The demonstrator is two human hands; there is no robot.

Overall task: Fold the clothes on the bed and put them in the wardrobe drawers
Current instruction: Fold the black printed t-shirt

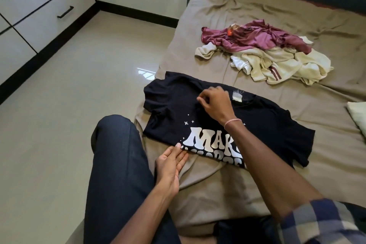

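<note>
Closest to me is my plaid sleeve [316, 222] at the lower right, with my knee [118, 164] in dark trousers off the edge of the bed [217, 184]. Just past the knee my left hand [170, 166] lies flat with straight fingers, their tips touching the near edge of the black T-shirt [172, 109]. It grips nothing.

The T-shirt is spread across the bed's tan sheet, white print up. Its near edge cuts through the second line of lettering, so I judge it is already folded there. My right hand [216, 102], pink bracelet [232, 122] at the wrist, reaches over the print and pinches a bit of cloth near the neckline, just beside the white label [237, 97].

This is thin, limp jersey, light and with no stiffness. A pinch will lift only a peak and the rest will drag, so I would hold it at two spread points, shoulder seam and hem, and keep a flat palm on the fold line.

Farther up the bed lie a crumpled maroon garment [255, 37] and cream garments [287, 65], overlapping and unfolded. Across the floor to the left is the wardrobe drawer [49, 16], closed.
</note>
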